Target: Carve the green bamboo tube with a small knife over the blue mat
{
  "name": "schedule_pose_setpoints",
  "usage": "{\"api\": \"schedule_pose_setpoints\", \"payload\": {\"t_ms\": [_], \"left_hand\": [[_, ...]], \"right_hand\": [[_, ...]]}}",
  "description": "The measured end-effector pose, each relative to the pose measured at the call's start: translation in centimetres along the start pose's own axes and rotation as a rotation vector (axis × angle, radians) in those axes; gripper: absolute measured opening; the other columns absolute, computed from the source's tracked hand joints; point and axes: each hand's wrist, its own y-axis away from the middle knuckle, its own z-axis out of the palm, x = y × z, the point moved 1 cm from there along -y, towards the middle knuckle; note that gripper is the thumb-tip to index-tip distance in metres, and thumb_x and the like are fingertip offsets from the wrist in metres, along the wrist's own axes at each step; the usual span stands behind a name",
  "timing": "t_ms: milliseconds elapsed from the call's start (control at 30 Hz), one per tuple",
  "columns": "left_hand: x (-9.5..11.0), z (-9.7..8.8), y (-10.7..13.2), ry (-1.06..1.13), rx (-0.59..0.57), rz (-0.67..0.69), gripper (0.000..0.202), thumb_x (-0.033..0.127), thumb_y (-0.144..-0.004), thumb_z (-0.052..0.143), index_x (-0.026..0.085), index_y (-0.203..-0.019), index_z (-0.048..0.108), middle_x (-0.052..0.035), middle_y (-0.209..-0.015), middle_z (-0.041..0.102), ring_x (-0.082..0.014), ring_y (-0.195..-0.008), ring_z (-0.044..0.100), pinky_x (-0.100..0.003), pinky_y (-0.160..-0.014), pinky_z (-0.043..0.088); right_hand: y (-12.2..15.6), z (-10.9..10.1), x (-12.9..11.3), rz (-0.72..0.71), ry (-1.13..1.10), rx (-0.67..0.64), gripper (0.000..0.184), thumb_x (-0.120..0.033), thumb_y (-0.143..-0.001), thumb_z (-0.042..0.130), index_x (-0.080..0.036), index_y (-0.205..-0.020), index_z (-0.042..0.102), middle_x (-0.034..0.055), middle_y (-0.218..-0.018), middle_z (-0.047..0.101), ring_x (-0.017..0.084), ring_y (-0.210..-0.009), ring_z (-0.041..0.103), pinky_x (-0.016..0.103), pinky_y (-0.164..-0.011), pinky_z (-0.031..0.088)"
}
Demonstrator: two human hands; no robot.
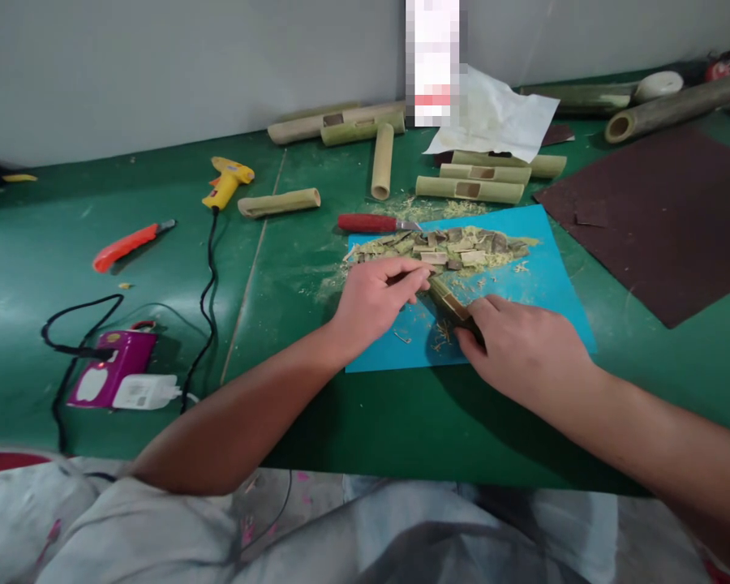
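Note:
A short bamboo piece [448, 300] with a cut slot lies tilted on the blue cutting mat [541, 284]. My right hand [523, 349] is closed around its near end. My left hand [377, 296] is curled in a pinch at the piece's far end, apparently on a thin tool that I cannot make out. Just beyond my hands sits a heap of bamboo chips and shavings [450, 247]. A red-handled knife [371, 223] lies at the mat's far left corner.
Several bamboo tubes [468, 189] lie at the back, with one more [278, 203] to the left. A yellow glue gun [226, 182], an orange cutter [127, 246], a purple power strip [113, 369], dark sandpaper [663, 211] and crumpled paper [499, 113] lie around on the green table.

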Motion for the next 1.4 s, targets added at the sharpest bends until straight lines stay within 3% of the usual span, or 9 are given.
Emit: {"api": "schedule_pose_setpoints", "payload": {"t_ms": [100, 200, 400, 567, 767, 900, 1033, 1300, 1400], "left_hand": [[-0.2, -0.2, -0.2, -0.216, 0.067, 0.237, 0.013, 0.025, -0.093, 0.066, 0.020, -0.095, 0.078, -0.0033, -0.089, 0.077, -0.0142, -0.079, 0.070, -0.027, -0.074, 0.057], [-0.6, -0.2, -0.3, -0.326, 0.074, 0.368, 0.011, 0.022, -0.092, 0.067, 0.019, -0.096, 0.078, -0.0045, -0.094, 0.076, -0.0147, -0.085, 0.070, -0.027, -0.079, 0.056], [-1.2, -0.4, -0.3, -0.403, 0.084, 0.345, 0.011, 0.023, -0.090, 0.069, 0.019, -0.097, 0.076, -0.0033, -0.088, 0.075, -0.0135, -0.074, 0.067, -0.025, -0.070, 0.054], [-1.4, -0.3, -0.1, -0.452, 0.062, 0.407, 0.012, 0.022, -0.094, 0.065, 0.017, -0.094, 0.075, -0.0051, -0.091, 0.074, -0.0153, -0.084, 0.070, -0.026, -0.077, 0.055], [-1.0, 0.7, 0.3, -0.472, -0.083, 0.526, 0.022, 0.026, -0.102, 0.053, 0.016, -0.094, 0.072, -0.0058, -0.086, 0.070, -0.0148, -0.079, 0.067, -0.026, -0.071, 0.054], [-1.1, 0.5, 0.0, -0.498, -0.026, 0.551, 0.024, 0.026, -0.101, 0.053, 0.016, -0.089, 0.071, -0.0059, -0.085, 0.068, -0.0155, -0.079, 0.065, -0.028, -0.074, 0.054], [-1.2, 0.5, 0.0, -0.488, -0.111, 0.553, 0.026, 0.027, -0.103, 0.050, 0.016, -0.092, 0.071, -0.0063, -0.085, 0.068, -0.0160, -0.079, 0.064, -0.028, -0.071, 0.053], [-1.1, 0.4, 0.2, -0.466, -0.116, 0.570, 0.024, 0.026, -0.102, 0.051, 0.015, -0.092, 0.071, -0.0058, -0.083, 0.067, -0.0153, -0.078, 0.064, -0.027, -0.072, 0.052], [-1.3, 0.2, 0.1, -0.470, -0.047, 0.543, 0.022, 0.025, -0.101, 0.053, 0.016, -0.091, 0.070, -0.0058, -0.084, 0.067, -0.0156, -0.079, 0.064, -0.028, -0.073, 0.052]], "right_hand": [[0.0, 0.1, 0.0, -0.015, 0.004, 0.018, 0.025, -0.031, -0.097, 0.044, -0.017, -0.093, 0.064, 0.0085, -0.086, 0.069, 0.017, -0.064, 0.058, 0.031, -0.053, 0.014], [0.0, 0.1, 0.0, -0.022, 0.009, 0.027, 0.025, -0.032, -0.097, 0.044, -0.017, -0.093, 0.064, 0.0084, -0.086, 0.069, 0.017, -0.064, 0.058, 0.031, -0.053, 0.014], [0.1, 0.2, 0.0, -0.017, 0.018, 0.040, 0.027, -0.033, -0.097, 0.043, -0.016, -0.090, 0.063, 0.0085, -0.081, 0.068, 0.016, -0.062, 0.057, 0.031, -0.052, 0.014], [0.0, -0.1, -0.2, -0.015, 0.005, 0.013, 0.026, -0.031, -0.097, 0.043, -0.016, -0.092, 0.063, 0.0089, -0.083, 0.068, 0.018, -0.066, 0.060, 0.031, -0.052, 0.015], [-0.1, -0.5, -0.4, -0.014, -0.002, -0.035, 0.025, -0.030, -0.097, 0.044, -0.015, -0.094, 0.063, 0.0101, -0.089, 0.069, 0.018, -0.068, 0.061, 0.032, -0.052, 0.015], [-0.1, -0.3, -0.4, -0.011, -0.001, -0.021, 0.026, -0.030, -0.097, 0.042, -0.015, -0.095, 0.063, 0.0109, -0.089, 0.069, 0.019, -0.068, 0.061, 0.032, -0.052, 0.015], [-0.1, -0.2, -0.5, -0.020, 0.004, -0.036, 0.025, -0.030, -0.097, 0.044, -0.015, -0.096, 0.063, 0.0109, -0.090, 0.069, 0.019, -0.070, 0.062, 0.032, -0.052, 0.015], [-0.1, -0.1, -0.4, -0.023, 0.008, -0.015, 0.026, -0.030, -0.097, 0.043, -0.015, -0.094, 0.063, 0.0103, -0.088, 0.068, 0.019, -0.068, 0.062, 0.031, -0.052, 0.014], [-0.1, -0.1, -0.4, -0.011, 0.012, -0.001, 0.026, -0.031, -0.097, 0.043, -0.015, -0.094, 0.063, 0.0105, -0.086, 0.068, 0.019, -0.068, 0.061, 0.031, -0.052, 0.014]]}}
